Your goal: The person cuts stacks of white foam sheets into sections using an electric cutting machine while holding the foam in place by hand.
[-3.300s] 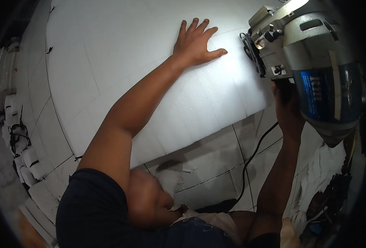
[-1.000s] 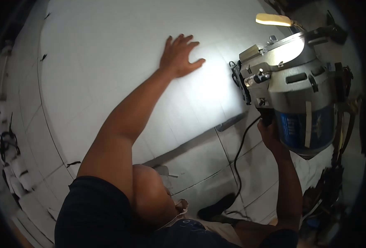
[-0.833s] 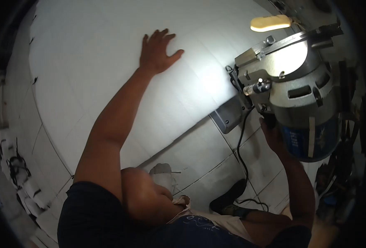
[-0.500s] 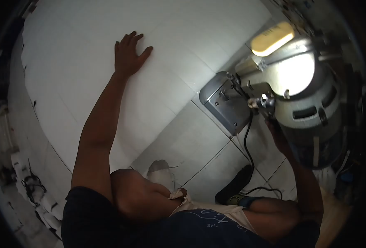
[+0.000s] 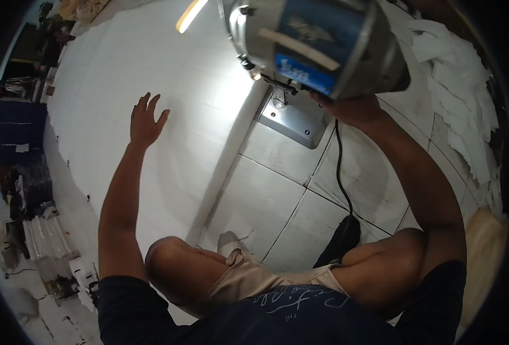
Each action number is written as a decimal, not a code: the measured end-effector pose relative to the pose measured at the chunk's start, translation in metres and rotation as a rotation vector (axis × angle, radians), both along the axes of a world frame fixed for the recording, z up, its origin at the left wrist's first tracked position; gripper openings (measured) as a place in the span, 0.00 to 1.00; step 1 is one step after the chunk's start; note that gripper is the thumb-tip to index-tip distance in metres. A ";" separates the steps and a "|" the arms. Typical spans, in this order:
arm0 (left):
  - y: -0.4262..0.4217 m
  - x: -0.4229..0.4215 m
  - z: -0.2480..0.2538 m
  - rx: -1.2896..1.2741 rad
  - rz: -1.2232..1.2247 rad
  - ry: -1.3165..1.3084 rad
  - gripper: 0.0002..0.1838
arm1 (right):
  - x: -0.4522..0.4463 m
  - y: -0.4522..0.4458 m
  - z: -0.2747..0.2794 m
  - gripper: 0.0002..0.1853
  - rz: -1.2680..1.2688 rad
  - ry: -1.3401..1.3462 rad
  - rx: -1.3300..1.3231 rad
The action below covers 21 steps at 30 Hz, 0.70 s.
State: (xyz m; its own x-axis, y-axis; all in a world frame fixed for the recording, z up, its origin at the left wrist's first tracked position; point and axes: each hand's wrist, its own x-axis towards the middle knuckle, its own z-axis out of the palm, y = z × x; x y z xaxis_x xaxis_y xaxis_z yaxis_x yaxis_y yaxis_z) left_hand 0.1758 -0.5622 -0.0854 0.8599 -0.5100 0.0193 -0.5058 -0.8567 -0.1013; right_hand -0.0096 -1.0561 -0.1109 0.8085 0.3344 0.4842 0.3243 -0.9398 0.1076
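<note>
My left hand (image 5: 147, 121) rests on a broad spread of white fabric (image 5: 116, 63), its fingers apart and holding nothing. At the upper right, my right hand (image 5: 358, 110) grips an electric fabric cutting machine (image 5: 335, 43) low on its side; some of its fingers are hidden behind the motor housing. The machine's metal base plate (image 5: 295, 125) sits on the tiles at the fabric's edge, partly beside the cloth. The blade is out of sight under the motor. A lit lamp on the machine brightens the cloth next to it.
A black power cord (image 5: 339, 167) runs from the machine down toward my dark-covered foot (image 5: 341, 238). White scraps (image 5: 461, 109) lie in a heap at the right. Stacked cloth and other items (image 5: 16, 132) line the left side. Floor tiles (image 5: 277, 213) show between my knees.
The view has turned, so the machine appears farther left and higher. Against the tile lines, it has moved away from me along the fabric's edge. My left hand stays open on the cloth.
</note>
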 end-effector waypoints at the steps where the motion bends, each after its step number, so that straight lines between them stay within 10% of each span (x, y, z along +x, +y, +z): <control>1: -0.004 0.008 0.011 0.013 -0.019 0.046 0.31 | -0.004 0.001 0.007 0.23 -0.058 0.035 0.082; 5: -0.045 0.010 0.057 0.218 0.122 0.337 0.31 | -0.002 -0.001 0.020 0.24 0.045 0.137 0.469; 15: -0.094 -0.030 0.016 -0.041 0.142 0.268 0.35 | -0.004 -0.018 0.004 0.25 -0.028 0.060 0.145; 21: -0.102 -0.016 -0.013 -0.051 0.050 0.187 0.44 | -0.003 -0.037 0.007 0.16 0.225 0.280 0.497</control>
State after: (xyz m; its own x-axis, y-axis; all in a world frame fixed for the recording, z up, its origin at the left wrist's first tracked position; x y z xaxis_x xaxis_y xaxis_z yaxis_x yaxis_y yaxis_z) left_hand 0.1600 -0.6645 -0.0981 0.8754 -0.4686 -0.1188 -0.4681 -0.8830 0.0346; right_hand -0.0125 -1.0935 -0.1042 0.8634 0.3003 0.4054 0.4731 -0.7611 -0.4437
